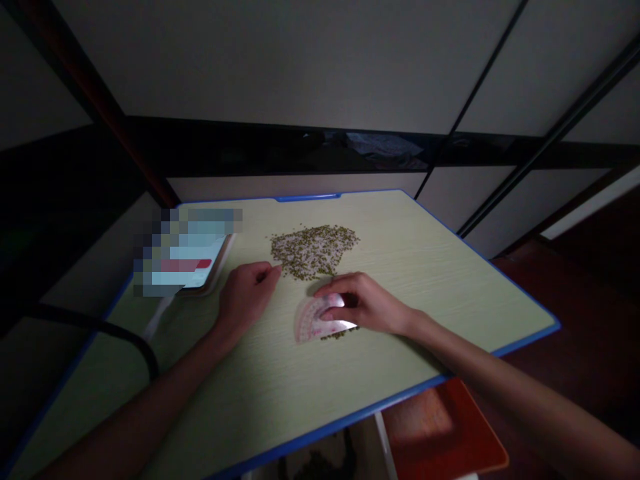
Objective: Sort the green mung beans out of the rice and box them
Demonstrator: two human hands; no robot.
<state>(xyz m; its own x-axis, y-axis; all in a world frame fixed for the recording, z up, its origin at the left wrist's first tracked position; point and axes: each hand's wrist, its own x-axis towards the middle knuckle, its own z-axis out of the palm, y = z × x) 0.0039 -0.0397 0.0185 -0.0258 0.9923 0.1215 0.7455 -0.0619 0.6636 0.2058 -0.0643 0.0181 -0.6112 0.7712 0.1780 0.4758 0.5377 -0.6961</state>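
Note:
A loose pile of small green beans mixed with paler grains [314, 252] lies spread on the pale table. My right hand [373, 301] grips a clear protractor [306, 321] with pink markings between thumb and fingers, just on the near side of the pile. Light glares off the protractor's right part. Several more green beans [334, 335] show along its near edge, partly hidden by it. At the pile's left edge, my left hand [244, 293] is closed with thumb and forefinger together. Whatever those fingers hold, if anything, is too small to make out.
A tablet-like screen [193, 260], partly blurred out, stands at the table's left side, with a dark cable [117, 333] nearby. The table [425, 247] has a blue rim. Below its front edge are an open container [383, 443] and an orange-red panel [435, 427]. Cabinet doors [300, 67] rise behind.

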